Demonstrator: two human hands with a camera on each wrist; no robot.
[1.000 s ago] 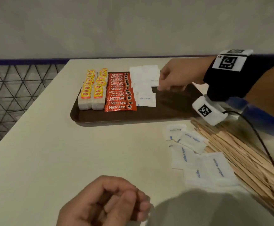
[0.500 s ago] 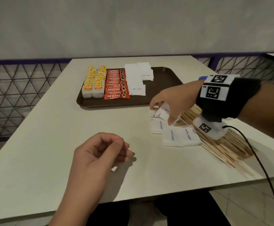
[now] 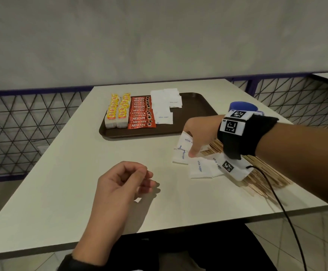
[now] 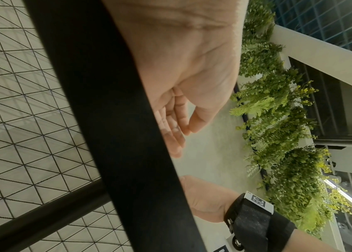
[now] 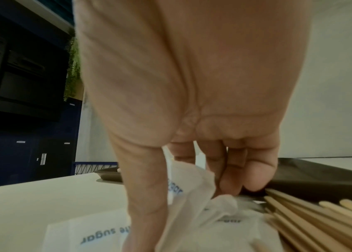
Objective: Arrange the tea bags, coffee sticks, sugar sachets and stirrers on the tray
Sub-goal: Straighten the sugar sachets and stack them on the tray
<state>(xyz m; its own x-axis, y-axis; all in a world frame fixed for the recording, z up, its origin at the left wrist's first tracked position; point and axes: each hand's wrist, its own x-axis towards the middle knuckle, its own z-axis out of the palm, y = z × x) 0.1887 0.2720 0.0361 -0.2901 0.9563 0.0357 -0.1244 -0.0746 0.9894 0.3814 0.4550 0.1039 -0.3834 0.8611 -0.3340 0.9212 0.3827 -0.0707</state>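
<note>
Pale tabletop (image 3: 61, 182) carries my brown tray (image 3: 194, 106), with tea bags (image 3: 117, 112), Nescafe sticks (image 3: 142, 114) and sugar sachets (image 3: 164, 106) lined up on it. Just in front of the tray, my right hand (image 3: 200, 133) pinches a white sugar sachet (image 3: 186, 140) among the loose ones, beside the wooden stirrers (image 3: 264, 173). My left hand (image 3: 124, 184) hangs nearer me, loosely curled and holding nothing.

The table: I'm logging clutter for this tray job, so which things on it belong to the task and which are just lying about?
Part of the job:
- tray
- tea bags
- coffee sticks
- sugar sachets on the tray
- loose sugar sachets, one pinched by the right hand
- wooden stirrers, not yet on the tray

Just lying about:
- blue cup, behind the right wrist
- wire mesh fence
</note>
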